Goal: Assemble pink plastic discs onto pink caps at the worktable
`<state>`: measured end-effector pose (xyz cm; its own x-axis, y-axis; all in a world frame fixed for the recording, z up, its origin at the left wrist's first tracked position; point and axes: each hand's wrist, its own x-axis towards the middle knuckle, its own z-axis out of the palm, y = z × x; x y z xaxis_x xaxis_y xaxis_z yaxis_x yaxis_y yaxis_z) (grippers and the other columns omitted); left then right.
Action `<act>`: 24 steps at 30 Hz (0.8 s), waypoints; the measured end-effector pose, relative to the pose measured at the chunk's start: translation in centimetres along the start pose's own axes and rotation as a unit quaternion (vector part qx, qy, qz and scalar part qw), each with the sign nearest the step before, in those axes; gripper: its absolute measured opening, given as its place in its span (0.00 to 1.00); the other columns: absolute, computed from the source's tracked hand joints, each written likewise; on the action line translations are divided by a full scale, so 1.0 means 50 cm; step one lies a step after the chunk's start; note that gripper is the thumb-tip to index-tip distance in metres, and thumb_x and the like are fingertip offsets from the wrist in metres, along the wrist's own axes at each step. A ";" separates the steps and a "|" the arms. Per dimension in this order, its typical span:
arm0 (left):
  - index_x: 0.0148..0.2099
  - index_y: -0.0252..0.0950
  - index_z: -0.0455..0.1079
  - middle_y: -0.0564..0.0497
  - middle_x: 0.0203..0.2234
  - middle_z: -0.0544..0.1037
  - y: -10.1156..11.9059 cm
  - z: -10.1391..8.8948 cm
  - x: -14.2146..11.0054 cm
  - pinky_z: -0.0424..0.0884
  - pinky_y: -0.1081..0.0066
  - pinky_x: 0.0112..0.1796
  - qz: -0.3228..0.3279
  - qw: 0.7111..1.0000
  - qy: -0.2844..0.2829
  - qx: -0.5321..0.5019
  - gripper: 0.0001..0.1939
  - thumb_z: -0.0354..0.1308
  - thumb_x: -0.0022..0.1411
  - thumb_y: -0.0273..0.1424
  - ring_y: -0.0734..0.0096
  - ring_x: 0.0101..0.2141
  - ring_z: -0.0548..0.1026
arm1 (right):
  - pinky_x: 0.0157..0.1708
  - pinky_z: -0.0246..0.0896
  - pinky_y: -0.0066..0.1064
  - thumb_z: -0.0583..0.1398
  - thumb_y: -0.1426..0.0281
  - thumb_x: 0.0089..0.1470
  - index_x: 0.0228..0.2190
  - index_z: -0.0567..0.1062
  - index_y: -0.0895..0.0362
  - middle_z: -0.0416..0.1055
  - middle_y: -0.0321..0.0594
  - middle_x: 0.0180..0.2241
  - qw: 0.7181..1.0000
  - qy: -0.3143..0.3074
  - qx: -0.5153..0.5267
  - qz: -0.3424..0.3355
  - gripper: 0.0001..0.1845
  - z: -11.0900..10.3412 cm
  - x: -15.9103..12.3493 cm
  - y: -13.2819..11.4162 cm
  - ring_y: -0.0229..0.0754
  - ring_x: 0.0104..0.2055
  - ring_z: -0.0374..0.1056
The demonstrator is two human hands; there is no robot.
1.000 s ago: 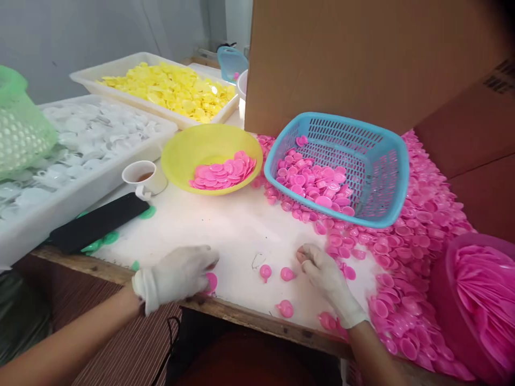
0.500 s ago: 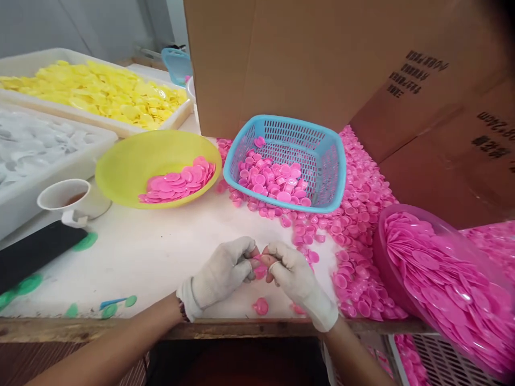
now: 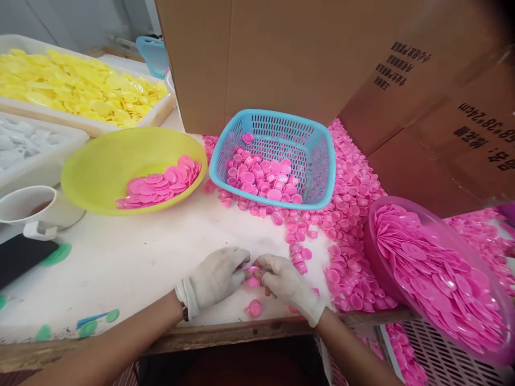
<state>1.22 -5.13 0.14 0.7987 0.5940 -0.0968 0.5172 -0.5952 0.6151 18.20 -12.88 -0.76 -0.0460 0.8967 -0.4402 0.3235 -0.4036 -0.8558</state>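
A small round pink plastic piece (image 3: pixel 253 277), cup-like in shape, is pinched between both hands just above the white table. My left hand (image 3: pixel 217 276), in a white glove with bare fingertips, closes on its left side. From the right, my right hand (image 3: pixel 286 281), gloved the same way, grips it with thumb and fingers. Fingers partly cover the piece. Close to the table's front edge lies another pink piece (image 3: pixel 254 308) with a small side tab. Beyond my hands stands a blue basket (image 3: pixel 267 201) holding many little pink cups.
A yellow bowl (image 3: pixel 100 161) holds flat pink discs; a tilted pink tub (image 3: pixel 374 268) at right is full of them. Loose pink cups (image 3: pixel 354 214) spread beside a cardboard box (image 3: pixel 281 59). At left are a mug (image 3: pixel 66 212), a black flat object (image 3: pixel 24 260) and a yellow-filled tray (image 3: pixel 161 110).
Both hands have lowered slightly with the pink piece, which now shows its round face more. The fingers have shifted around it. The camera view has moved a little to the right.
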 end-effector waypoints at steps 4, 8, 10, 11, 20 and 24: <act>0.29 0.36 0.69 0.54 0.21 0.71 0.000 -0.017 0.027 0.61 0.73 0.27 -0.041 0.990 -0.105 -0.080 0.09 0.48 0.56 0.30 0.73 0.24 0.67 | 0.16 0.54 0.19 0.54 0.65 0.54 0.30 0.70 0.57 0.65 0.31 0.22 1.000 -0.016 -0.011 0.015 0.08 0.001 0.000 -0.002 0.29 0.18 0.61; 0.33 0.35 0.70 0.55 0.20 0.71 -0.008 -0.022 0.031 0.60 0.77 0.24 -0.096 0.959 -0.168 -0.207 0.10 0.49 0.51 0.28 0.75 0.23 0.67 | 0.12 0.50 0.18 0.54 0.64 0.54 0.33 0.70 0.56 0.66 0.32 0.22 0.997 -0.028 0.006 0.065 0.10 0.008 0.005 0.006 0.29 0.16 0.61; 0.33 0.34 0.69 0.55 0.21 0.71 -0.012 -0.017 0.028 0.60 0.77 0.23 -0.130 0.943 -0.180 -0.250 0.10 0.48 0.50 0.27 0.75 0.22 0.67 | 0.11 0.49 0.17 0.54 0.63 0.54 0.34 0.69 0.56 0.66 0.32 0.21 0.995 -0.038 0.025 0.093 0.10 0.012 0.006 0.009 0.30 0.15 0.62; 0.32 0.34 0.69 0.55 0.21 0.71 -0.013 -0.014 0.027 0.60 0.77 0.23 -0.138 0.941 -0.173 -0.255 0.10 0.47 0.49 0.26 0.75 0.22 0.67 | 0.11 0.50 0.17 0.54 0.64 0.54 0.33 0.69 0.56 0.66 0.32 0.21 0.993 -0.039 0.033 0.103 0.09 0.014 0.006 0.009 0.31 0.15 0.63; 0.36 0.34 0.67 0.53 0.25 0.72 -0.017 0.003 0.021 0.62 0.76 0.26 -0.103 0.961 -0.125 -0.225 0.11 0.47 0.51 0.24 0.75 0.25 0.68 | 0.14 0.58 0.22 0.53 0.69 0.53 0.36 0.67 0.54 0.66 0.31 0.20 0.989 -0.038 0.064 0.126 0.07 0.022 0.009 -0.002 0.34 0.16 0.64; 0.36 0.36 0.65 0.52 0.28 0.73 -0.015 0.011 0.013 0.64 0.73 0.29 -0.086 0.968 -0.119 -0.202 0.08 0.51 0.52 0.30 0.71 0.28 0.69 | 0.15 0.58 0.23 0.55 0.67 0.52 0.34 0.65 0.55 0.66 0.30 0.19 0.986 -0.049 0.083 0.136 0.06 0.026 0.013 0.000 0.35 0.16 0.64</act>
<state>1.53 -4.57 -0.81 0.7844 0.4955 -0.3731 0.5245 -0.2087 0.8255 16.95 -12.52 -1.43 -0.0722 0.7330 -0.6764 0.1781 -0.6578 -0.7318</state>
